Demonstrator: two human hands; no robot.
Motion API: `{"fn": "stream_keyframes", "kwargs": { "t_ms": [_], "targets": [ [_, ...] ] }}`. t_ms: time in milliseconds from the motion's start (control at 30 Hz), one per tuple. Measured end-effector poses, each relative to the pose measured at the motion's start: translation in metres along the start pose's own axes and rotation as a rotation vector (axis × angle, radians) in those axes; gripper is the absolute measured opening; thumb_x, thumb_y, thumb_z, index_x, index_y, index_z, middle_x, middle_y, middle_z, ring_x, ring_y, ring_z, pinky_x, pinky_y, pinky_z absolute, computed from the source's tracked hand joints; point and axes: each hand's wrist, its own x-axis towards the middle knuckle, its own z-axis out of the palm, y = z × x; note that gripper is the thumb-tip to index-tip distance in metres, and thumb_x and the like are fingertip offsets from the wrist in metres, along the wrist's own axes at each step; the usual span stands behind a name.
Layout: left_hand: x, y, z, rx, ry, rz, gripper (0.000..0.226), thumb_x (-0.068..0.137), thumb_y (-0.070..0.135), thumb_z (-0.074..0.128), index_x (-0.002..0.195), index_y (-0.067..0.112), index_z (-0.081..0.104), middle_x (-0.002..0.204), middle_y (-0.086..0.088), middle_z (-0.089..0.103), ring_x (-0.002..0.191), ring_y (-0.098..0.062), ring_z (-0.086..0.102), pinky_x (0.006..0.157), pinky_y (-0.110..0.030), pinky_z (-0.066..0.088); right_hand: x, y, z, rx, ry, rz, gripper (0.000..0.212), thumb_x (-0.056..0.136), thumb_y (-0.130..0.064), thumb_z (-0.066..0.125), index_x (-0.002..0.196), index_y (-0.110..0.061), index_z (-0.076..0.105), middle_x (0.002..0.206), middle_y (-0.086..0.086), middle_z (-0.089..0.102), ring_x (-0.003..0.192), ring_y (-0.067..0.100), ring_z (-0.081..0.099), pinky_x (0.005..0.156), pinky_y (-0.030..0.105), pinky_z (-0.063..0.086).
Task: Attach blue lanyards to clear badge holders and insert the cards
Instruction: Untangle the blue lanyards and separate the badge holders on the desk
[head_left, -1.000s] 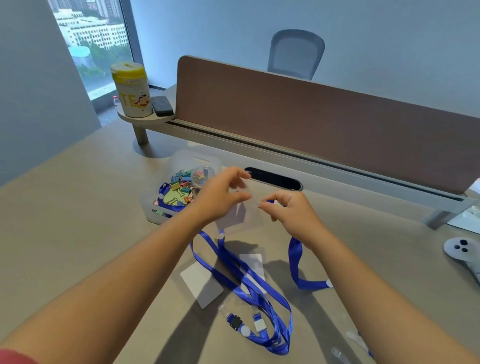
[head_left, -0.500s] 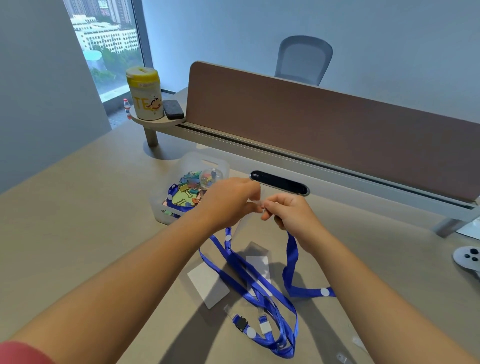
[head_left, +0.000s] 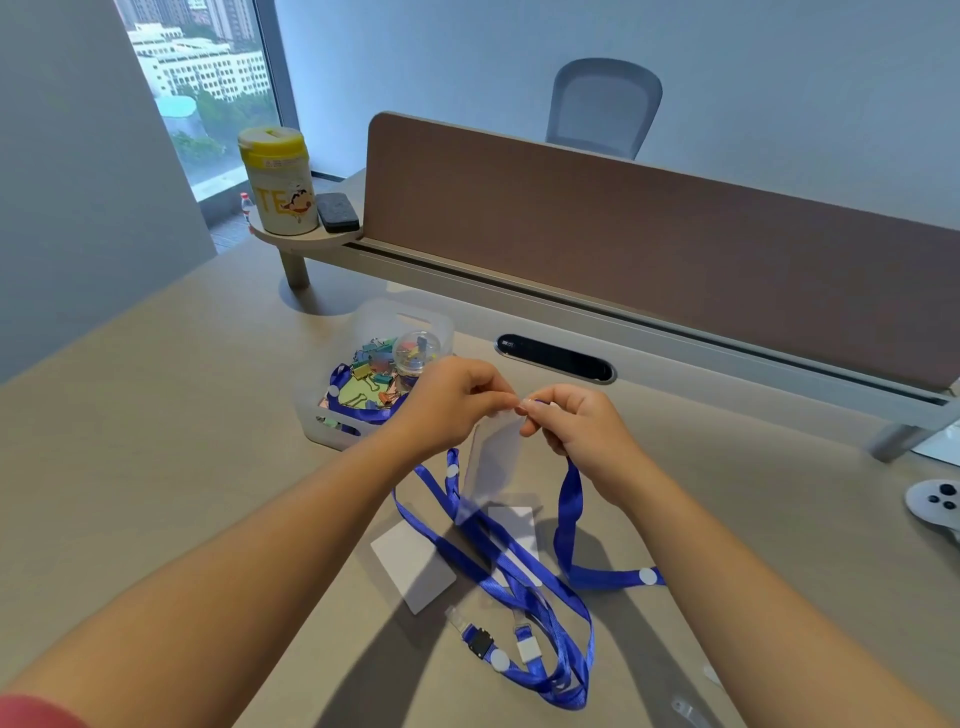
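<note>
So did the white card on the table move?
No. The white card lies where it did, at the same spot below the black desk slot.

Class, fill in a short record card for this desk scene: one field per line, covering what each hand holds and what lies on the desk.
left hand: pinches top of clear badge holder
right hand: pinches end of blue lanyard at the holder's top
badge holder: raised off the desk, hanging down
white card: flat on desk, not inserted
spare lanyards: tangled on desk
clear bin: holds coloured binder clips
</note>
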Motion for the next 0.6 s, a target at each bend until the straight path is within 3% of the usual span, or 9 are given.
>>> {"fn": "stream_keyframes", "kwargs": {
  "t_ms": [167,333,433,600],
  "targets": [
    [0.003,0.002,0.005,-0.037,0.007,-0.028,0.021,0.087,0.014,0.053,0.097,-0.001,0.066,0.085,-0.009,0.061,0.078,-0.014,0.054,0.073,-0.025,0.047,0.002,0.002,-0.003,0.063,-0.050,0.038,0.026,0.092,-0.015,0.046,0.069,-0.019,0.058,0.063,-0.002,0.058,0.051,0.008,0.040,0.044,0.009,0.037],
    [0.005,0.004,0.007,0.026,0.017,0.015,0.021,0.089,0.015,0.050,0.098,0.002,0.065,0.082,-0.001,0.056,0.077,-0.012,0.052,0.075,-0.025,0.045,0.004,0.001,-0.006,0.185,-0.089,0.110,0.028,0.092,-0.012,0.042,0.070,-0.012,0.059,0.064,0.001,0.060,0.050,0.009,0.042,0.046,0.016,0.037],
    [0.007,0.002,0.011,0.000,0.043,0.020,0.020,0.089,0.015,0.051,0.095,0.002,0.064,0.079,0.001,0.057,0.077,-0.013,0.053,0.075,-0.026,0.047,0.005,0.000,-0.002,0.298,-0.022,0.123,0.026,0.088,-0.005,0.044,0.066,-0.009,0.058,0.060,0.002,0.061,0.050,0.009,0.042,0.048,0.019,0.035],
    [0.012,0.003,0.017,-0.271,0.090,-0.115,0.017,0.089,0.008,0.050,0.084,-0.002,0.063,0.064,0.003,0.052,0.062,-0.007,0.050,0.056,-0.011,0.046,0.008,0.000,0.008,0.319,0.082,0.067,0.031,0.086,0.000,0.041,0.059,-0.009,0.054,0.059,0.003,0.055,0.050,0.010,0.042,0.047,0.016,0.038]
  ]
}}
